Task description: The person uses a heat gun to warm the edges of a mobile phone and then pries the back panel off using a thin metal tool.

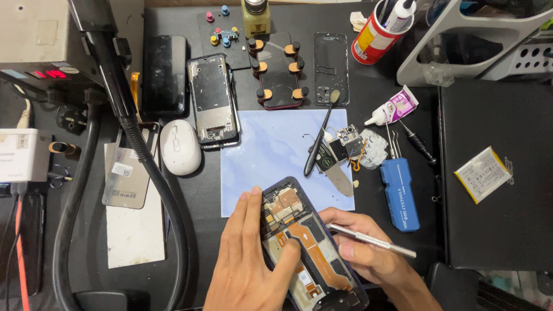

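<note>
Bracing the opened phone flat looks like the key to working well here: the left hand lies over the phone's left edge, fingers together along the frame and thumb pressed onto the exposed parts inside, while the right hand is closed on a slim metal tool whose shaft points away to the right. A steady, light touch with the tool tip, kept low and clear of the orange flex strips, would seem safest; the tip itself is hidden by the fingers. The phone sits directly between the two hands, tilted, its upper end resting on the pale blue mat just beyond the fingertips. Past the right hand lies a blue tool case, and beyond the phone a black brush beside small loose parts. Farther from the left hand sit a white mouse and a bare phone frame. Farthest off stands a red can of tools.
</note>
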